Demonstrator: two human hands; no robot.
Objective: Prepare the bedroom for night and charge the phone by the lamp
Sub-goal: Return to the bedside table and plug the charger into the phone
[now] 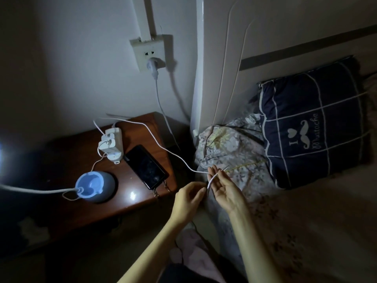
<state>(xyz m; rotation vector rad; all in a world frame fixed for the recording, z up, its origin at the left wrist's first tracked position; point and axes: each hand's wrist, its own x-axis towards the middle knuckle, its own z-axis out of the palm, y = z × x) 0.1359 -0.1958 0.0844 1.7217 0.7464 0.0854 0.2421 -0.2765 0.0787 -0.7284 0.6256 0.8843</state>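
Phone [145, 166] flat on surface [81, 152], long axis diagonal, lower end at front-right edge.
Left hand [188, 198] pinches white cable [163, 149] end; right hand [225, 190] open beneath, over bed edge.

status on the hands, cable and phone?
Left hand pinching the thin white charging cable near its free end; right hand open under it. Black smartphone on dark wooden nightstand, unplugged. Nothing between.

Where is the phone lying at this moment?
In the head view the phone lies screen-up on the bedside table, near its right edge, just right of the power strip and left of both hands.
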